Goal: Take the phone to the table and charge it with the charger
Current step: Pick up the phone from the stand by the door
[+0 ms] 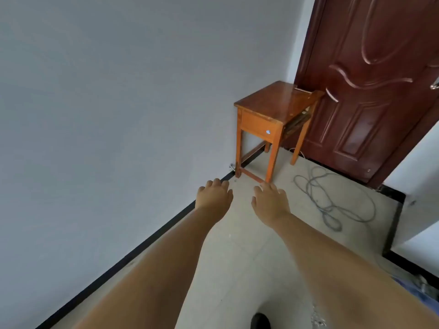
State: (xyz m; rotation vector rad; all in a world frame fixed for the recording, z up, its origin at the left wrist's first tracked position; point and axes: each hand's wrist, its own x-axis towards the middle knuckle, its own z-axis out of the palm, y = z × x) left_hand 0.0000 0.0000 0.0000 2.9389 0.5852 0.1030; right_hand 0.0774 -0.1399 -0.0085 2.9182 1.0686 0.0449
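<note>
At centre frame, both of your arms reach forward, palms down. Your left hand (214, 195) and your right hand (269, 201) are empty, fingers spread apart, holding nothing. Neither the phone nor the charger can be seen anywhere in this view.

Above and right of your hands stands the counter (275, 100), a small wooden one with a drawer (257, 128) on its near face, set into the corner against the grey wall (118, 103). Its top shows nothing resting on it, though the far right edge is too unclear to judge. Just behind it, at upper right, is a dark brown panelled door (370, 91), shut, nearly touching the counter's right edge.

On the floor (237, 245), right of the counter's legs, a grey cable (332, 198) lies in loose loops across the tiles, near your right hand's path. A black skirting strip (142, 243) runs diagonally along the wall's foot from lower left toward the counter. A white wall corner (418, 198) juts in at right. The tiled strip between skirting and cable is open.
</note>
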